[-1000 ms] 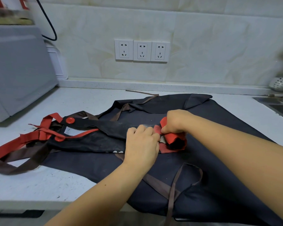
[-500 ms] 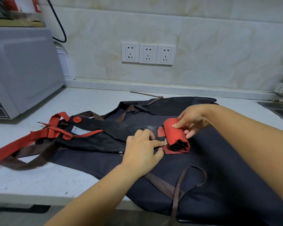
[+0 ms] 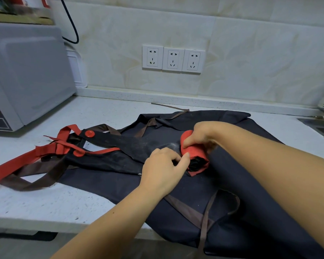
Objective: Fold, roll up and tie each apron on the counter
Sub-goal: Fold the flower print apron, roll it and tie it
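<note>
Apron roll (image 3: 194,152) — right hand (image 3: 204,134) grips top, left hand (image 3: 162,165) apparently pinches end.

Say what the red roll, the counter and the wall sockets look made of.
Red roll: woven cloth, matte; it creases and curls softly.
Counter: probably stone or composite, smooth, white with dark specks.
Wall sockets: likely plastic, glossy white, moulded plates.
</note>
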`<state>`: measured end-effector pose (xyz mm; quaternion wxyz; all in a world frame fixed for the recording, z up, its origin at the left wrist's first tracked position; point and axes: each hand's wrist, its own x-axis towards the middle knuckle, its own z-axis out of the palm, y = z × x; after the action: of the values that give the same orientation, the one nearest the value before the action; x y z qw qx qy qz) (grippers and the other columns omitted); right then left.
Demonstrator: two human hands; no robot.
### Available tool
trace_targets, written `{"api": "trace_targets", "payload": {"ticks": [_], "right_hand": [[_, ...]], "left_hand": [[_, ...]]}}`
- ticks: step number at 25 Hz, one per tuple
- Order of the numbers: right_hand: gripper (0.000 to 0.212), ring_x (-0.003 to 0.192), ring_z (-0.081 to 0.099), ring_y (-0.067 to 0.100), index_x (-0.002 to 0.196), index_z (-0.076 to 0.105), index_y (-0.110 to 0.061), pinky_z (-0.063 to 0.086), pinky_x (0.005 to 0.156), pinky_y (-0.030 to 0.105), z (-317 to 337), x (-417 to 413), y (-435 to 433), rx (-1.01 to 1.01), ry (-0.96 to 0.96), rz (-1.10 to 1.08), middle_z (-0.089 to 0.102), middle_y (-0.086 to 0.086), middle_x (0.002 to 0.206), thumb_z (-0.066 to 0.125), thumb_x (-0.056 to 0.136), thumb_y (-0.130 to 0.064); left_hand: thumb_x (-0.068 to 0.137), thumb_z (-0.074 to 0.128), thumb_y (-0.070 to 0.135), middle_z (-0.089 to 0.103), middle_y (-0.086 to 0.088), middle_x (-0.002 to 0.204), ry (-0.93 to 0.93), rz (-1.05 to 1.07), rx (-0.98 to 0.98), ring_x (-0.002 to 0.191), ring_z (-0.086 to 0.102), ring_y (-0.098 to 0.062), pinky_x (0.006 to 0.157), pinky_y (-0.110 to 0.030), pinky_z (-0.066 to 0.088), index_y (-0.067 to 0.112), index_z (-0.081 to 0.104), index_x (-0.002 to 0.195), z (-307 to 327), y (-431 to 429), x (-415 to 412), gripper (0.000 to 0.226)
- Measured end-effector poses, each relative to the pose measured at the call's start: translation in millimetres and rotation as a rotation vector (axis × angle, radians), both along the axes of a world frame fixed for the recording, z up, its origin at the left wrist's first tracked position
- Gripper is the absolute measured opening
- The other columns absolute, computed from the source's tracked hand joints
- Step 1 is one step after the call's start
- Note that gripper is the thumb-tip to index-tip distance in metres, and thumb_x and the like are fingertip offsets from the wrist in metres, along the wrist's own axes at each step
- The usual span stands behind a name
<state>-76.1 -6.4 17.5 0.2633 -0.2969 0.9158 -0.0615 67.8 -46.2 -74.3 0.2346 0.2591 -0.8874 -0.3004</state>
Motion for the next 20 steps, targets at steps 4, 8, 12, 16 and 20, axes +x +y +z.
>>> {"api": "trace_targets", "payload": {"ticks": [4,8,12,16,20], "right_hand": [[0.076,0.092,0.056,0.029,0.127,0.034,-0.011,0.044,0.071,0.034,-9.9,22.6,-27.3,0.13,0.344,0.119,0.055,0.007,0.099,0.067,0.073,-0.054],[0.06,0.082,0.053,0.027,0.121,0.038,-0.008,0.043,0.067,0.034,-9.8,27.1,-32.1,0.106,0.316,0.175,0.052,0.007,0.099,0.058,0.085,-0.052],[0.019,0.059,0.053,0.02,0.099,0.054,-0.004,0.054,0.054,0.032,11.2,-7.3,-17.3,-0.216,-0.431,0.002,0.051,0.012,0.084,0.059,0.095,-0.022],[0.022,0.075,0.056,0.022,0.104,0.059,-0.018,0.055,0.08,0.043,4.4,-16.9,-12.8,-0.166,-0.377,-0.037,0.056,0.012,0.107,0.071,0.086,-0.025],[0.045,0.068,0.056,0.019,0.121,0.057,-0.014,0.056,0.069,0.037,-2.2,1.2,-26.6,-0.16,-0.331,-0.023,0.059,0.009,0.107,0.071,0.085,-0.036]], "left_hand": [[0.073,0.063,0.068,0.056,0.008,0.083,0.101,0.104,0.158,0.078,0.055,-0.007,0.07,-0.027,0.047,0.014,0.058,0.072,3.1,-2.4,1.0,0.054],[0.073,0.072,0.055,0.056,0.01,0.094,0.141,0.024,0.231,0.08,0.059,-0.005,0.075,-0.028,0.051,0.025,0.052,0.09,1.1,-11.1,3.5,0.04],[0.078,0.074,0.045,0.055,0.01,0.094,0.142,-0.05,0.213,0.079,0.056,-0.005,0.078,-0.025,0.051,0.031,0.054,0.094,0.7,-17.1,9.8,0.03],[0.081,0.07,0.042,0.047,0.008,0.101,0.148,-0.057,0.211,0.085,0.052,-0.004,0.08,-0.019,0.044,0.026,0.057,0.093,2.6,-20.6,16.1,0.024],[0.083,0.061,0.055,0.049,0.002,0.097,0.208,0.077,0.359,0.077,0.05,-0.003,0.07,-0.015,0.036,0.01,0.058,0.083,5.0,-19.1,13.0,0.046]]}}
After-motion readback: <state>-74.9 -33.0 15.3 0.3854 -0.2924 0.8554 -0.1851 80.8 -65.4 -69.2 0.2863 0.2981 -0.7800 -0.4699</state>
